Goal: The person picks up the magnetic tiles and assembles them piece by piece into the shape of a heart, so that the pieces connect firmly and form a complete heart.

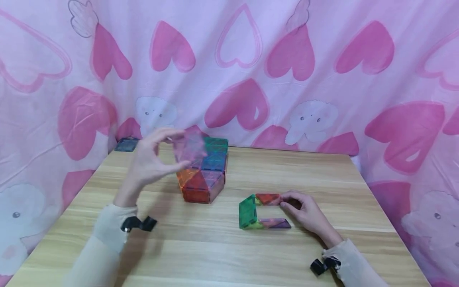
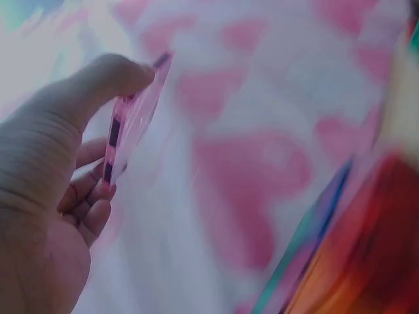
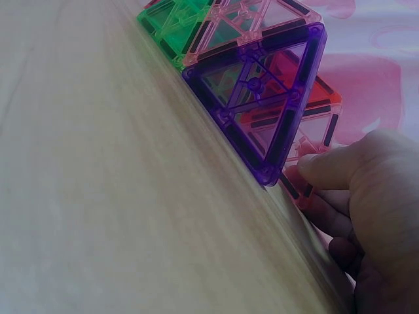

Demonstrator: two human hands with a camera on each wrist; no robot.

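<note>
My left hand (image 1: pixel 148 161) pinches a pink see-through magnetic tile (image 2: pixel 134 124) by its edges, raised in front of a larger tile block. In the head view this tile is blurred. My right hand (image 1: pixel 305 211) pinches a pink triangular tile (image 3: pixel 313 140) at the end of a small U-shaped tile build. That build has a green tile (image 1: pixel 247 212) at its left, a red triangle (image 1: pixel 267 198) in its far side and a purple triangle (image 3: pixel 255 85) at the end of its near side. Fingers behind the pink triangle are partly hidden.
The larger block of coloured tiles (image 1: pixel 214 159) stands left of centre on the wooden table (image 1: pixel 201 247), its left part behind the raised tile. A dark tile stack (image 1: pixel 126 144) lies at the far left corner. A pink heart-print curtain (image 1: pixel 236 103) hangs around the table.
</note>
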